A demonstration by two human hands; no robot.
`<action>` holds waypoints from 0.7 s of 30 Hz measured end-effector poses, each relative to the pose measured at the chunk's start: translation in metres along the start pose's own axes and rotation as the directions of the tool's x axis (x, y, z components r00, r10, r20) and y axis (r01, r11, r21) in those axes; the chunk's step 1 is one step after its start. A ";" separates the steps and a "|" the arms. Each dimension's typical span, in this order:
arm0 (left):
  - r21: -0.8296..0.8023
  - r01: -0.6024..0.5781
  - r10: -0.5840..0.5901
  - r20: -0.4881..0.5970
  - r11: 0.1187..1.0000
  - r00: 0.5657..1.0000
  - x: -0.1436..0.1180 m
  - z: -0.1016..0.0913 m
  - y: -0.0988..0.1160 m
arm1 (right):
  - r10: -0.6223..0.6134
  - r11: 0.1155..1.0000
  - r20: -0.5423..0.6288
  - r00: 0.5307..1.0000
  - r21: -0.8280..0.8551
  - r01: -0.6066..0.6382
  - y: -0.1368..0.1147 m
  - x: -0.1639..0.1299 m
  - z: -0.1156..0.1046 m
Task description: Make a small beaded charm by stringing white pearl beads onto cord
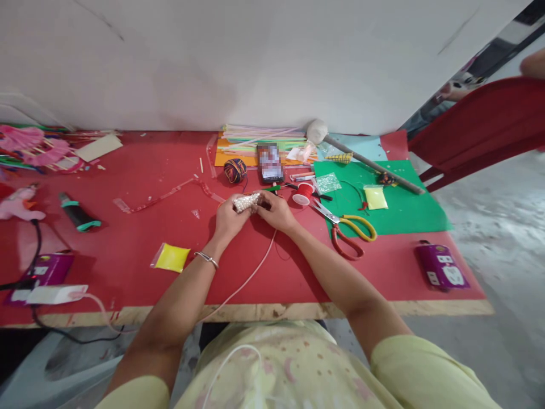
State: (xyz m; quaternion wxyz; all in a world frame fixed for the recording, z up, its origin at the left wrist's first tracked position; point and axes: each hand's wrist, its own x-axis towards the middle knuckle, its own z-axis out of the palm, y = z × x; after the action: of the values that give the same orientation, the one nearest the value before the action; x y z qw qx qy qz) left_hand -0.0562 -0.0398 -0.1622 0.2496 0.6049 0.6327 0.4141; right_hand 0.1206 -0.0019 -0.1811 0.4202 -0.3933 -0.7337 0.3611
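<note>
Between my two hands, over the middle of the red table, is a small whitish piece covered in pearl-like beads [247, 202]. My left hand [230, 217] grips it from the left, fingers closed around its end. At its right end, my right hand [276, 211] has its fingertips pinched against the same beaded piece. Just beyond the hands a phone [269, 163] leans upright with a lit screen. A spool of red thread [303, 194] stands to the right of my right hand, and a ball of multicoloured yarn [235, 170] lies beyond my left hand.
Scissors [340, 222] lie open on the right, partly over a green sheet [409, 216]. A stick with a white head [370, 162] crosses the sheet. At left are a glue gun [19, 204], a cutter [78, 215] and a yellow packet [172, 258]. A cable [247, 278] runs across the table's front edge.
</note>
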 end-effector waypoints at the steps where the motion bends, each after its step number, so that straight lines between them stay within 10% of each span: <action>1: 0.000 0.011 -0.011 -0.007 1.000 1.000 0.000 0.000 0.000 | -0.007 1.000 0.001 1.000 0.009 0.007 0.002 0.000 0.000; 21: -0.059 0.025 -0.022 0.043 0.998 0.999 0.000 -0.002 -0.004 | 0.098 0.975 0.025 0.995 0.200 -0.101 0.003 0.000 0.002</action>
State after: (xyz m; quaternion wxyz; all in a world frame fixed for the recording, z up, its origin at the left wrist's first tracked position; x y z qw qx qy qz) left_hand -0.0607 -0.0403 -0.1646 0.2858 0.5984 0.6216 0.4169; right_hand 0.1197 -0.0012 -0.1850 0.4336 -0.3825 -0.6760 0.4568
